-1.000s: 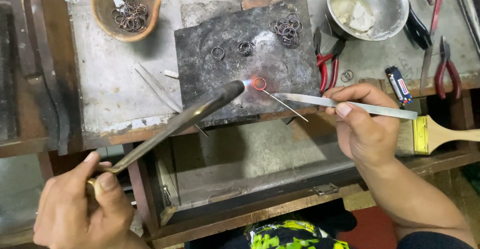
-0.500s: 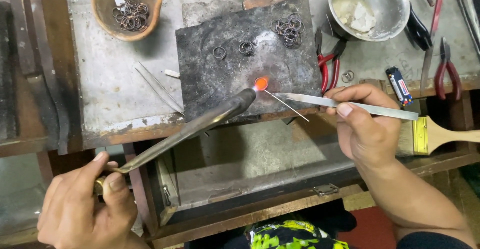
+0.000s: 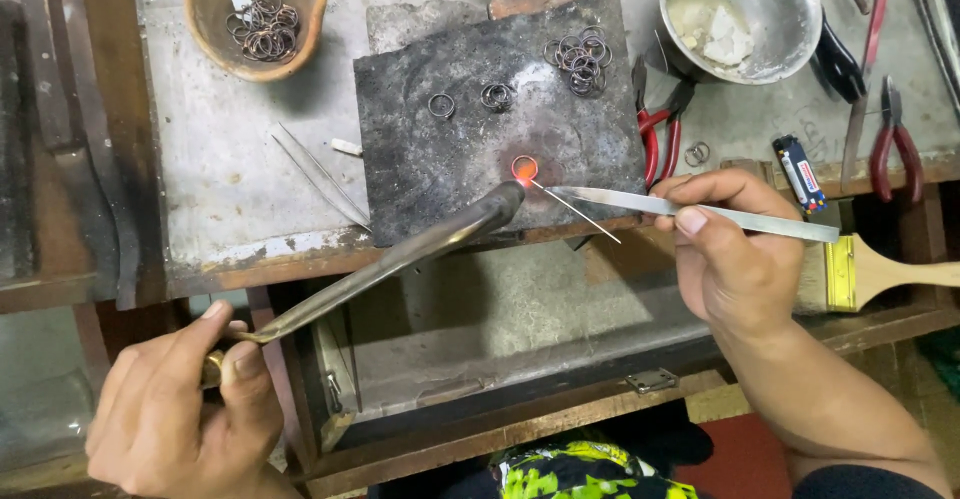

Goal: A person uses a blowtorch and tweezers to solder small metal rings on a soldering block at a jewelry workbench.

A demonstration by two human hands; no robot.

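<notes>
A small ring [image 3: 524, 168] glows orange on a dark, burnt block [image 3: 470, 149] in the middle of the surface [image 3: 230, 189]. The tip of a long metal torch [image 3: 400, 254] points right at it. The left hand [image 3: 175, 409] is closed around the torch's handle, low on the left. The right hand [image 3: 735, 259] pinches long silver tweezers [image 3: 690, 207], and a thin wire [image 3: 575, 211] in their tip touches the glowing ring. More rings [image 3: 580, 59] lie on the block's far corner. A brown bowl [image 3: 210, 4] holds rings too. Red pliers [image 3: 660, 134] and a paintbrush [image 3: 880, 271] lie near the right hand.
</notes>
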